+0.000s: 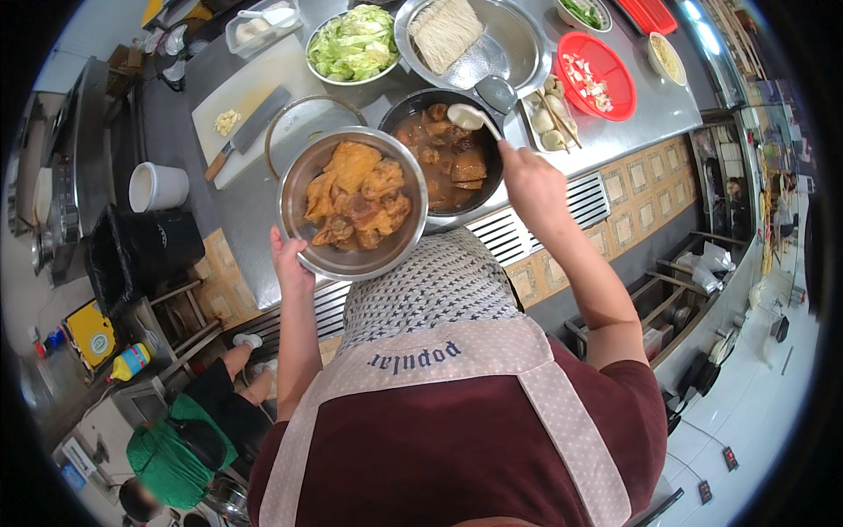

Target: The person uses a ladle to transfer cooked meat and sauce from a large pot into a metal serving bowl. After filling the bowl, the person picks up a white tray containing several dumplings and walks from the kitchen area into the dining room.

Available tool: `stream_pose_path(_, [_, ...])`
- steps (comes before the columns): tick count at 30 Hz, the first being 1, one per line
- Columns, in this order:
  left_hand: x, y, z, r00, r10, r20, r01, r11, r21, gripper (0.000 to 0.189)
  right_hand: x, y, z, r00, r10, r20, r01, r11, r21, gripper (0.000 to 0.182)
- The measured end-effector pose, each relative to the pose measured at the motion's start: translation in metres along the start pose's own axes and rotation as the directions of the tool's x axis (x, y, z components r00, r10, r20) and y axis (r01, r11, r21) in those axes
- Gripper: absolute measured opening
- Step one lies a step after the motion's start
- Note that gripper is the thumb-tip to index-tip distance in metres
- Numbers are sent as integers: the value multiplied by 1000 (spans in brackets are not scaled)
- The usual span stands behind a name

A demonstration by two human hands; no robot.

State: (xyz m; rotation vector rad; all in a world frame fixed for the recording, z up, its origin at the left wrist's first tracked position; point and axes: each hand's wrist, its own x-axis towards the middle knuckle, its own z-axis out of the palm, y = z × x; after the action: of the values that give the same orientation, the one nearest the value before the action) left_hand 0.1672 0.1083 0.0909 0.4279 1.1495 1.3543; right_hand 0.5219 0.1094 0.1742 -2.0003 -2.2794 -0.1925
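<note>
My left hand (294,258) grips the near left rim of a stainless steel bowl (353,260) that holds cooked meat pieces (361,191), some with yellow skin. My right hand (535,188) is closed round the handle of a pale ladle (466,117), whose head is over a dark pot (495,165). Brown broth with chunks of meat (467,166) fills much of the pot. The bowl overlaps the pot's left edge in the picture; whether they touch I cannot tell. Behind the bowl lies a glass lid (309,117), partly hidden.
A cleaver (260,122) and chopped garlic (227,122) lie on a white cutting board (290,72). Beyond stand a bowl of cut lettuce (352,45), a steel basin (514,46) with dried noodles (446,33) and a red basket (616,85). A person in green (181,454) is at lower left.
</note>
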Motion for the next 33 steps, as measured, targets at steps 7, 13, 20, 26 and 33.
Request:
stream_pose_path(7, [-9,9,-4,999,32,-3,-32,999,42,38,-1,-45,77,976,104,190,-51,962,-270,12])
stream_pose_path(13, [-12,3,-13,999,35,-8,-35,998,56,36,21,-19,64,976,-9,218,-26,987,158,7])
stream_pose_path(20, [-15,3,-5,1000,29,7,-29,1000,-4,30,24,6,82,940,156,305,-306,780,546,17])
stream_pose_path(26, [-14,6,-11,1000,23,14,-23,1000,3,27,16,6,92,849,244,469,-525,486,699,24])
stream_pose_path(33, [-19,8,-3,999,24,-23,-24,1000,13,26,7,8,87,687,184,703,-727,176,664,25])
